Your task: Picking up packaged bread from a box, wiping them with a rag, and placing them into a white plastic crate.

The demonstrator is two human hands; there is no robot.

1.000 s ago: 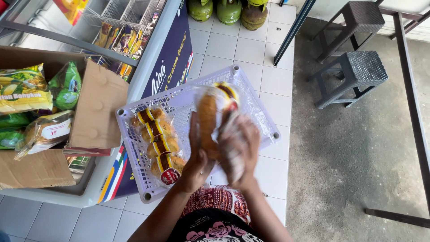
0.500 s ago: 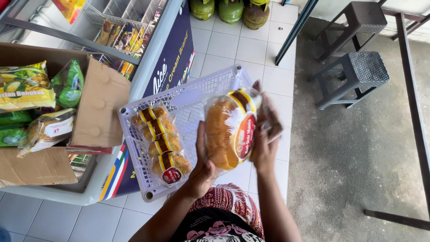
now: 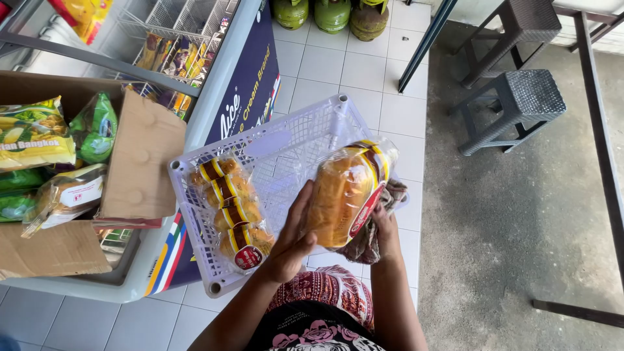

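Both my hands hold a clear plastic bag of golden bread buns (image 3: 344,192) over a white plastic crate (image 3: 286,140). My left hand (image 3: 294,237) presses flat against the bag's left side. From underneath, my right hand (image 3: 385,221) supports the bag together with a dark patterned cloth (image 3: 370,237). A second bag of buns (image 3: 229,208) with brown and red labels lies along the crate's left side. The crate rests partly on the edge of a chest freezer (image 3: 214,97).
An open cardboard box (image 3: 140,156) with green and yellow snack bags (image 3: 39,140) sits on the freezer at left. Green gas cylinders (image 3: 331,13) stand on the tiled floor at the top. Two dark wicker stools (image 3: 513,97) and metal table legs (image 3: 601,130) occupy the right.
The bag of buns was turned from narrow and upright to broad side up, then shifted slightly right over the crate. The cloth now shows under my right hand.
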